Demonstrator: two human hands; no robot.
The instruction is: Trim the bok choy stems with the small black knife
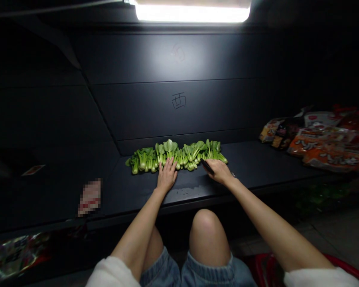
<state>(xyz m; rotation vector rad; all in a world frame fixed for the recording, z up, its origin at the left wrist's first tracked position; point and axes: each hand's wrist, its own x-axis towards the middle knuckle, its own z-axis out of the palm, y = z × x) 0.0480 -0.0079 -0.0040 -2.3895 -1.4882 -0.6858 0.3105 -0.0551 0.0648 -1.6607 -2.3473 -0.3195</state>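
A row of green bok choy (192, 153) lies along the dark shelf, leaves toward the back panel and pale stems toward me. My left hand (166, 175) rests on the stems left of the row's middle, its fingers stretched out and holding nothing. At the right part of the row, my right hand (218, 170) is closed around a slim black object (207, 166) that sticks out toward the upper left. Its kind cannot be made out. The fingers of that hand are partly hidden.
A dark back panel (137, 107) with a handwritten mark rises behind the shelf (131, 195). Packaged food bags (332, 143) are piled at the right. A bright lamp (193, 13) hangs above. Below on the right is a red basket (261, 267); shiny packets (14, 255) lie lower left.
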